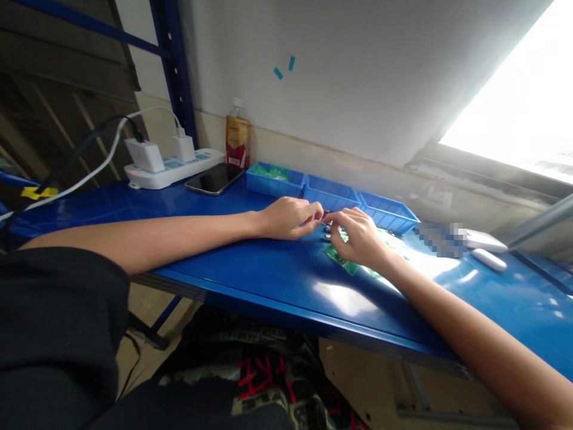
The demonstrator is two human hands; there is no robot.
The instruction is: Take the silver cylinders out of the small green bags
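My left hand [290,218] is closed in a pinch above the blue table, its fingertips meeting those of my right hand [358,236]. Between the two sets of fingertips shows a small, dark, thin piece [324,222], too small to name. The right hand is also pinched, thumb and index finger close together. Below it lie green plastic packets [344,260] and a few small metal-looking parts [327,237], partly covered by the hand. Just behind the hands stand three blue bins; the left bin [274,190] holds more green packets.
A middle bin [331,192] and right bin [389,214] line the wall. A phone [215,178], power strip [168,174] with cables, and drink bottle [237,140] stand at back left. White objects [489,260] lie at right. The table's front edge [268,303] runs before my lap.
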